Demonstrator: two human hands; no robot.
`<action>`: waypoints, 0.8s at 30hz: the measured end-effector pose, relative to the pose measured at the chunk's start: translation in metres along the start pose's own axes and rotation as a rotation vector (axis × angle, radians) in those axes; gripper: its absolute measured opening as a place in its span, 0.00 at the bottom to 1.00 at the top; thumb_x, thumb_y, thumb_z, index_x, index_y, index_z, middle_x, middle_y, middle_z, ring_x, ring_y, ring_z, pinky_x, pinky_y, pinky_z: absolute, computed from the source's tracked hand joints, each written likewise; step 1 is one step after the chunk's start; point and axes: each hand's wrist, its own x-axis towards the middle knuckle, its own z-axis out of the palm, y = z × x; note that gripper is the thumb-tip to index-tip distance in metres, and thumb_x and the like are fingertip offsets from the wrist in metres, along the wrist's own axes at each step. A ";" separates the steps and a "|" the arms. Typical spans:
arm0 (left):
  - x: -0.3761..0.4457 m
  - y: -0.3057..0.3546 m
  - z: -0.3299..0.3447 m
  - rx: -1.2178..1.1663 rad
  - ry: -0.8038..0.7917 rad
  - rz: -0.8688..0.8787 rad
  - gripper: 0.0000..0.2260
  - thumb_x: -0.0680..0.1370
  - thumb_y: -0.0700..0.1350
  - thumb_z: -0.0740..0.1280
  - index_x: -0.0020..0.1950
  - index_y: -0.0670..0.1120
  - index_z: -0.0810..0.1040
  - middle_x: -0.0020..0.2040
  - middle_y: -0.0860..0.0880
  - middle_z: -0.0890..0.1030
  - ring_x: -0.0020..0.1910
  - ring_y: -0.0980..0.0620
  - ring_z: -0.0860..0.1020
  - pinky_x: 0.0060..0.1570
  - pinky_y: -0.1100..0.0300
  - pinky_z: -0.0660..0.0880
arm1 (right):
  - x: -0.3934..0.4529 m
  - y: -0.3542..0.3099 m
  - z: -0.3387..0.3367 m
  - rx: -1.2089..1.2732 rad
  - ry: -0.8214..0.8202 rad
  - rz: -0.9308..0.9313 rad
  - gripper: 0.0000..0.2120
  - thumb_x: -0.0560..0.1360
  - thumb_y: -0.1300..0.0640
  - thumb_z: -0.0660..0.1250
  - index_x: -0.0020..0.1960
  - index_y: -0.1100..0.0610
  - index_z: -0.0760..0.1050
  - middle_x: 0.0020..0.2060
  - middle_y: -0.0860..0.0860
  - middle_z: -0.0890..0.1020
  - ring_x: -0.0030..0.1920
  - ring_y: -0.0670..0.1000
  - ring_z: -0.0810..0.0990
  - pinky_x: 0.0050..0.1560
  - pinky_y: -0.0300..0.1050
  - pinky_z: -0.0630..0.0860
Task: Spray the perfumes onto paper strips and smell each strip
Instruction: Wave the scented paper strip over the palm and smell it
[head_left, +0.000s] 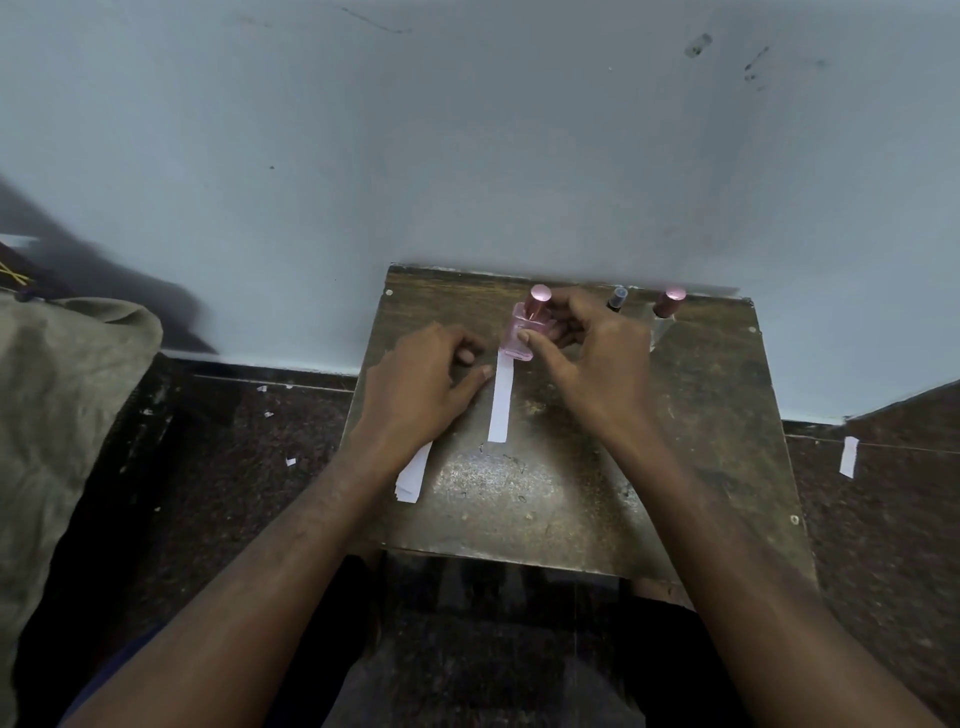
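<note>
Gripping the pink perfume bottle (521, 332) with the right hand (587, 343): thumb on the near face of the bottle, fingers curled round its right side. Bottle is upright, pink metallic cap on, near the middle of the far edge of the small wooden table (701, 447). Can't tell if its base touches the tabletop or sits just above it.

Left hand (423, 376) rests on the table left of the bottle, fingers curled loosely, thumb stretched toward the paper strip (500, 400) with its tip at or just beside the strip's left edge. Can't tell if it actually touches. It holds nothing that I can see.

The strip lies flat mid-table, running from just below the bottle toward the near edge. Its far end is at the bottle's base, possibly tucked under; unclear.

A stack of spare strips (414, 475) lies toward the left edge, partly under the left wrist, and angled.

Two more bottles stand along the far edge, toward the far-right corner: a dark-capped bottle (617, 299), mostly hidden behind the right hand, and a clear bottle with a rose cap (667, 306) to its right, well apart from the pink one.

Off the table: one loose strip (849, 457) on the dark floor to the right, small paper scraps (291, 461) on the floor to the left, and a khaki cloth bundle (62, 415) at far left. Table backs against a pale blue wall (467, 130).
</note>
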 end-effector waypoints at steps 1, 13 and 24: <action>-0.001 0.000 0.000 -0.001 0.000 -0.004 0.13 0.80 0.60 0.73 0.62 0.60 0.82 0.50 0.62 0.82 0.39 0.65 0.75 0.45 0.54 0.82 | 0.000 -0.001 0.002 -0.003 -0.013 -0.013 0.17 0.75 0.56 0.80 0.62 0.55 0.84 0.42 0.47 0.86 0.41 0.43 0.84 0.47 0.44 0.84; -0.005 0.002 -0.005 0.006 -0.010 0.000 0.13 0.79 0.60 0.74 0.60 0.57 0.82 0.53 0.60 0.82 0.42 0.59 0.76 0.46 0.53 0.80 | -0.003 -0.004 0.012 -0.059 -0.117 -0.052 0.19 0.74 0.59 0.81 0.64 0.57 0.83 0.45 0.39 0.81 0.42 0.26 0.78 0.47 0.22 0.74; -0.014 -0.023 -0.035 0.031 -0.099 -0.039 0.06 0.81 0.55 0.73 0.56 0.58 0.86 0.45 0.62 0.84 0.43 0.58 0.79 0.48 0.54 0.80 | -0.013 -0.005 -0.004 -0.163 -0.047 -0.045 0.21 0.75 0.60 0.80 0.66 0.60 0.80 0.56 0.51 0.87 0.39 0.40 0.81 0.45 0.23 0.75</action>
